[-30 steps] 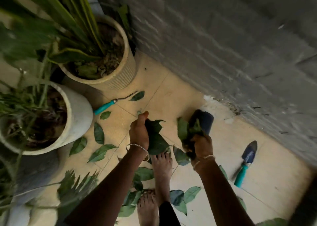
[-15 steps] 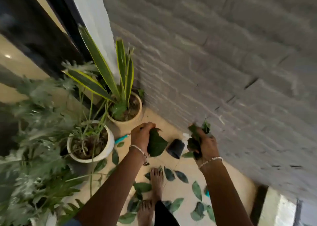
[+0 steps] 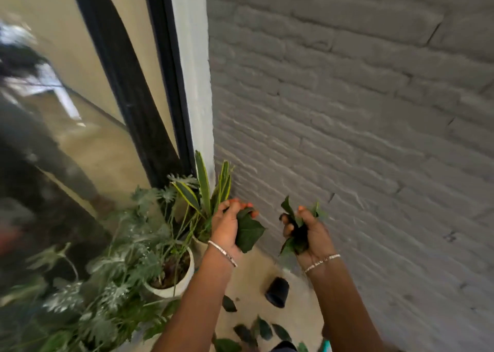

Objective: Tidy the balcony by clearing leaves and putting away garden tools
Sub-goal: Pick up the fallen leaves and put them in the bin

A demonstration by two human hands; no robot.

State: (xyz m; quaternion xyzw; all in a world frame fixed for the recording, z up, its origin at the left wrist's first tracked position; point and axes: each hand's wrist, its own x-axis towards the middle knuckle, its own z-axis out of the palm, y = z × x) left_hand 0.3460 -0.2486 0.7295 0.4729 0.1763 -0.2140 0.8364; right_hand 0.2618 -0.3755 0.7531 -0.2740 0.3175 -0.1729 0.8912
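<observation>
Clearing partly done, by our judgement. Left hand point(image 3: 226, 228) clenched round a bunch of leaves point(image 3: 250, 234), one broad leaf hanging below the fist; right hand point(image 3: 315, 234) clenched round a second bunch point(image 3: 292, 238), tips poking out above the fingers. Both hands are raised in front of us, near each other but apart, just below frame centre. We see no bin or bag, so where the bunches go we cannot tell. Left to do: loose leaves point(image 3: 264, 329) lie scattered on the floor point(image 3: 248, 279) at six o'clock, between our forearms. A small black pot point(image 3: 277, 291) lies tipped on its side at six o'clock too, just above them. No garden tool shows plainly; a teal sliver point(image 3: 325, 347) at the bottom edge, five o'clock, is too small to name. So the tools count as not yet put away. Floor is pale tile, bare between the leaves. Grey brick wall point(image 3: 347, 111) fills twelve to four o'clock, close beside the right hand. A dark-framed glass door point(image 3: 149, 84) runs from eleven to nine o'clock. Potted plants crowd seven to eight o'clock, one in a white pot point(image 3: 184, 277), with a striped plant point(image 3: 204, 188) in the corner behind the left hand.
</observation>
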